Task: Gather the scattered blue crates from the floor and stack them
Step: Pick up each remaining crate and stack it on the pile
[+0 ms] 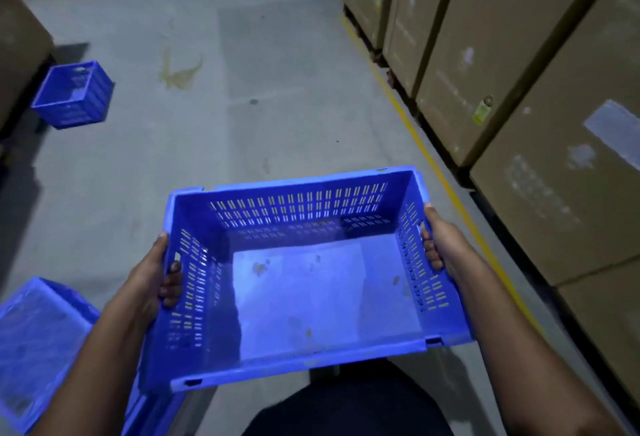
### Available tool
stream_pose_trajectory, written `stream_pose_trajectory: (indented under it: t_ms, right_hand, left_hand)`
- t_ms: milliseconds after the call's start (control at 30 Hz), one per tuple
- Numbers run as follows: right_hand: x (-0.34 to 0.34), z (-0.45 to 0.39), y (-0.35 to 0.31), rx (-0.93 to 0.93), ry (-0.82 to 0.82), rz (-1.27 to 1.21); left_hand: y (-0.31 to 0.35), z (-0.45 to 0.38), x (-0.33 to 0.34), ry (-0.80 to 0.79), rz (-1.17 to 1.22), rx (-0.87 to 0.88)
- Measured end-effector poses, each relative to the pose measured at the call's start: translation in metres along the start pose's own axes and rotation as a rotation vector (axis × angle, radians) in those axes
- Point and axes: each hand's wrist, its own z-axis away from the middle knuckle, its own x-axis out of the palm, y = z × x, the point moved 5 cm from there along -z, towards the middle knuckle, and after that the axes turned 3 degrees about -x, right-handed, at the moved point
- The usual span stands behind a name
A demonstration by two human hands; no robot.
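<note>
Person carrying an empty blue crate (311, 283) at waist height, open side up, held off the concrete floor (214, 89); step in hand looks like bringing it over to stack on the blue crates at lower left (41, 338), which sit just beside the left forearm, partly cut off by the frame edge so can't tell how many are stacked there. To do it well: keep the crate level, turn toward the lower-left pile, line up the long sides and corners with the rim below before lowering, set it straight down so it seats rather than sliding it across; fingers are through the side slots so ease them out as it seats or they may get pinched. Left hand (152, 279) grips the left short wall, thumb along the outside rim, fingers (171, 283) curled in through the handle slot and closed on the wall. Right hand (446, 245) mirrors it on the right short wall, fingertips hooked inside, closed tight on the rim. Both forearms extended forward, elbows bent, wrists roughly straight. Another blue crate (74, 94) lies on the floor far left by a cardboard stack, well apart, not yet gathered. Tall cardboard boxes (519, 72) line the right behind a yellow floor line (408, 124)
</note>
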Motion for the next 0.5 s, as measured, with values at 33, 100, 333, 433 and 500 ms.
stream_pose_trajectory:
  t_ms: [33, 100, 333, 433, 500]
  right_hand:
    - [0.011, -0.022, -0.028, -0.015, -0.017, 0.009]
    - [0.038, -0.066, -0.088, -0.041, -0.058, 0.026]
    - [0.184, -0.219, -0.269, -0.086, -0.208, 0.187]
    - [0.271, -0.291, -0.336, -0.109, -0.257, 0.233]
    - [0.331, -0.337, -0.380, -0.108, -0.274, 0.250]
  left_hand:
    - [0.023, -0.012, 0.000, 0.003, 0.029, -0.001]
    - [0.066, -0.033, -0.004, 0.022, 0.090, -0.011]
    - [0.192, -0.143, -0.053, 0.132, 0.259, -0.025]
    - [0.258, -0.214, -0.088, 0.156, 0.307, -0.007]
    - [0.310, -0.259, -0.114, 0.169, 0.325, 0.000]
